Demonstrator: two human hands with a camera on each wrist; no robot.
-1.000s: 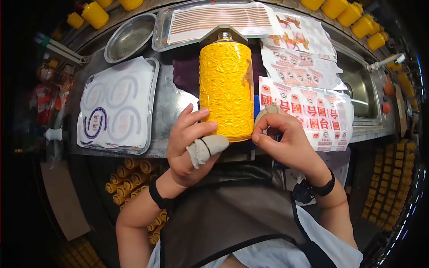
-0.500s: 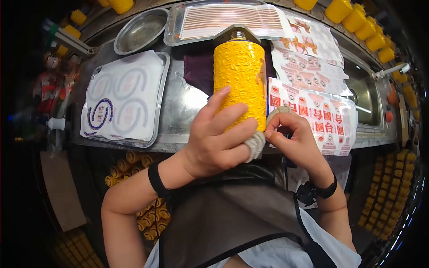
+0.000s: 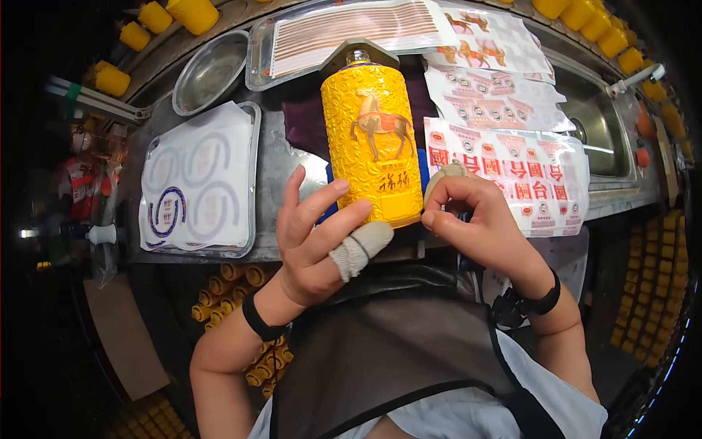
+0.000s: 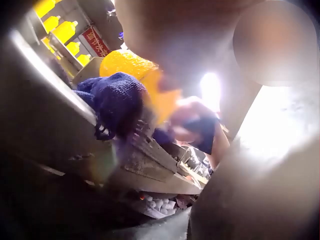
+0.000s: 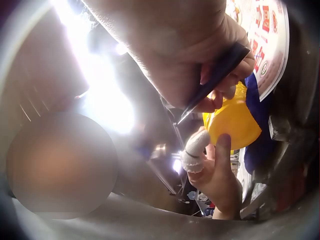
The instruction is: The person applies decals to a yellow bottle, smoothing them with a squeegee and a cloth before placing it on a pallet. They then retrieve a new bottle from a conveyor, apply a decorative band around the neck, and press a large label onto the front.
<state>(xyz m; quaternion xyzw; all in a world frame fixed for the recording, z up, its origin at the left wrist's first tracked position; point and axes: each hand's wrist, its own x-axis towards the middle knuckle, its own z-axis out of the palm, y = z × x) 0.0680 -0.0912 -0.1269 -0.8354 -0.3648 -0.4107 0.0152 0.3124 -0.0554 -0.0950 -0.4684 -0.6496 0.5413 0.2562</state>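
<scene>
A yellow embossed bottle [image 3: 365,102] lies tilted, its neck toward the far side in a notched metal rest [image 3: 333,55]. A horse picture and dark lettering now face up on it. My left hand [image 3: 311,245] holds the bottle's lower end, several fingers spread along its left side. In the right wrist view its thumb [image 5: 223,150] lies against the base, beside a finger in a pale finger cot [image 5: 194,152]. My right hand [image 3: 479,223] stays at the lower right edge, gripping a slim dark pointed tool [image 5: 215,82]. Blue cloth [image 4: 120,97] sits under the bottle.
Printed decal sheets [image 3: 504,183] cover the right side, next to a sink [image 3: 603,139]. To the left are a tray [image 3: 252,183] of ring-patterned sheets and a metal bowl [image 3: 212,69]. A striped sheet [image 3: 358,33] lies behind. More yellow bottles [image 3: 194,13] stand around.
The bottle has turned about its long axis, bringing the horse picture and lettering up. My left hand reached over its lower end, then drew back to the left side. My right hand stayed near the lower edge.
</scene>
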